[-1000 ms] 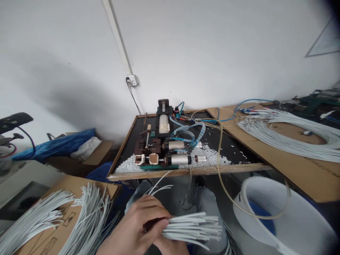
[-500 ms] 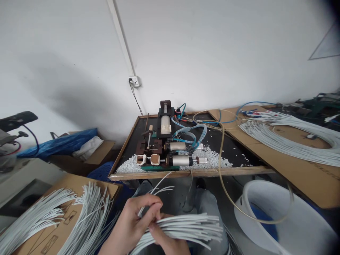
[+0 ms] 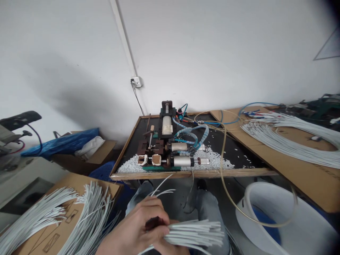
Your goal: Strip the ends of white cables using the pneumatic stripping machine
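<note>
My left hand (image 3: 138, 224) is closed, its fingers curled over toward the near end of a bundle of white wires (image 3: 198, 232). A few single wires (image 3: 165, 191) stick up from behind its knuckles, apart from the bundle. My right hand (image 3: 171, 245), partly hidden below the left one, is wrapped round the bundle from underneath. The cut ends of the bundle fan out to the right over my knee.
Ahead stands a pneumatic clamping machine (image 3: 166, 141) on a wood-edged black tray (image 3: 186, 174) scattered with white bits. Coiled white wires lie on cardboard (image 3: 42, 212) at left and on cardboard (image 3: 297, 177) at right. A white bucket (image 3: 240, 209) stands at lower right, a hose hanging across it.
My left hand has turned and shifted right, its fingers now over the bundle beside my right hand. The loose wires still stick up behind it. The view has shifted slightly.
</note>
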`<action>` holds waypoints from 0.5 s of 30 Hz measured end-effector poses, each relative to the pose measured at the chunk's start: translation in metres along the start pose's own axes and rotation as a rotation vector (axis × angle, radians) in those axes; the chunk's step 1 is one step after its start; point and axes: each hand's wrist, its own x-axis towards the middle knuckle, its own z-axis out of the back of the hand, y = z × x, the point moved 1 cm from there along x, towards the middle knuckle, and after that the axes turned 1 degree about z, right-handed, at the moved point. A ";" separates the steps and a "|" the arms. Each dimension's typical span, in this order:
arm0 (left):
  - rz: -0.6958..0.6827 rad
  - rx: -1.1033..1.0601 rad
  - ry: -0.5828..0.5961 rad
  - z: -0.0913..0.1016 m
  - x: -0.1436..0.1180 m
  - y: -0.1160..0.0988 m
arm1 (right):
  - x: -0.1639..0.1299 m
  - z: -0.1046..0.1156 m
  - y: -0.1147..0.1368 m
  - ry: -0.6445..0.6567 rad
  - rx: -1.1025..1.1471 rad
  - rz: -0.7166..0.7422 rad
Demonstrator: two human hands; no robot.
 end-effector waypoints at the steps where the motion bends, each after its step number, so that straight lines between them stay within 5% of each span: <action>1: -0.010 0.023 0.023 0.001 0.000 -0.002 | -0.001 0.003 0.000 0.007 0.003 -0.009; 6: 0.037 -0.053 -0.059 -0.004 0.003 -0.002 | 0.003 0.016 -0.001 0.027 0.034 -0.060; 11: 0.165 -0.486 -0.370 -0.005 0.013 0.028 | 0.018 0.018 -0.008 0.035 0.104 -0.109; 15: 0.186 -0.546 -0.401 0.001 0.024 0.047 | 0.021 0.014 -0.008 -0.011 0.124 -0.129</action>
